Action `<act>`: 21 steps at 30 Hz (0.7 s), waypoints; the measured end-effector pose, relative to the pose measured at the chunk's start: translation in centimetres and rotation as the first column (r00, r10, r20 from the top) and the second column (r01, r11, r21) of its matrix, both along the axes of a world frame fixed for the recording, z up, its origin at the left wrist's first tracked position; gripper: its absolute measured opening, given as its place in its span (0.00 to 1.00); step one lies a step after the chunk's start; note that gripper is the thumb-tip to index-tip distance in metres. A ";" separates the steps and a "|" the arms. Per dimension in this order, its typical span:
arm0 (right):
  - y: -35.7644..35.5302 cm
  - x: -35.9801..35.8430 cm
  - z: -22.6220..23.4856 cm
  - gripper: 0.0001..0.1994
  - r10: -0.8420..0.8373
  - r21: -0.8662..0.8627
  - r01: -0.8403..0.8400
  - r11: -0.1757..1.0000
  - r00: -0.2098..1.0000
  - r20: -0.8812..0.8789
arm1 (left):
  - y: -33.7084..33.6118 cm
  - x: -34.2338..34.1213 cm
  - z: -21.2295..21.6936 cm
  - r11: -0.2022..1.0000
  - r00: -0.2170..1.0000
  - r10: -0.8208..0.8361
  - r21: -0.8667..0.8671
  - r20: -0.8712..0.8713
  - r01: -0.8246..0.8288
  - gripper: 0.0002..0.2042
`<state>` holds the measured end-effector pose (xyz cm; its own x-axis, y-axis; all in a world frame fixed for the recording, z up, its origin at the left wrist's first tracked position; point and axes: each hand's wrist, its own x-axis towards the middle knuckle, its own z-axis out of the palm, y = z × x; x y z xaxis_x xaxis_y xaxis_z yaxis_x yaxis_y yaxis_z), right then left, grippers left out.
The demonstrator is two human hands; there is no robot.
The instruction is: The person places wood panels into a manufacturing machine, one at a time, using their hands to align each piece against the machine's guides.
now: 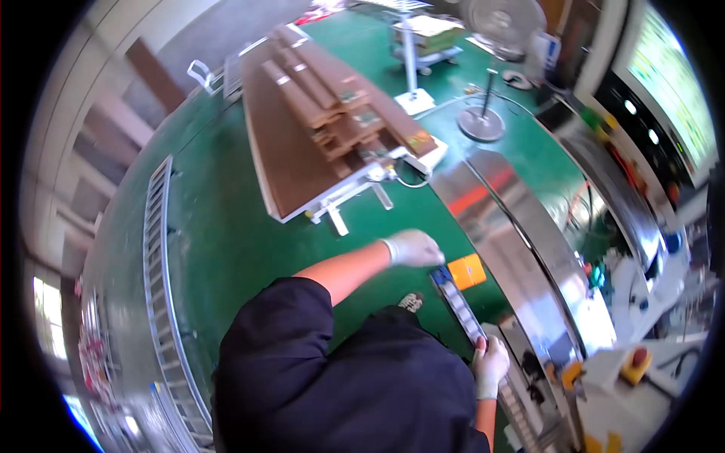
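My left hand (414,248), in a thin white glove, hovers over the green floor just left of the blue end of a long narrow silver-grey bar (463,308). Its fingers are bent down and smeared by motion, so what they hold, if anything, does not show. Farther down the same bar, my right hand (491,362) has a whitish glove with the thumb tip bare. That hand grips the bar, thumb on top. An orange box-like piece (467,272) sits beside the blue end, against the shiny metal machine cover (521,241).
Ahead stands a low cart (264,170) stacked with long brown panels (302,87). A ladder-like metal frame (155,260) lies at left. A pedestal fan (481,123) stands at far right. Near my right arm is a red button on a yellow box (637,365).
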<state>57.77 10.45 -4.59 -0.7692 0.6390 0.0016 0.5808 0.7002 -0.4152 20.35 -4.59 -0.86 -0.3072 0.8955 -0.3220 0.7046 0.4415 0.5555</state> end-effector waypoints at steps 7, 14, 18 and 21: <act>-0.6 -7.0 0.3 0.21 0.118 -0.013 -0.117 0.993 0.989 0.089 | -19.6 -25.1 -3.0 -0.122 0.230 0.741 0.464 0.631 -0.877 0.17; -1.0 -9.4 1.3 0.23 -0.006 -0.056 0.012 0.998 0.995 0.101 | -17.5 -39.5 -0.2 -0.436 -0.189 0.686 0.190 0.703 -0.880 0.23; -1.4 -11.0 1.8 0.24 0.015 -0.070 -0.010 0.997 0.998 0.065 | -23.9 -45.1 -3.7 -0.497 -0.317 0.743 0.168 0.589 -0.852 0.28; -1.9 -10.5 2.6 0.24 -0.075 -0.076 0.085 0.993 0.989 0.125 | -19.0 -43.1 -3.0 -0.389 -0.251 0.710 0.069 0.658 -0.919 0.25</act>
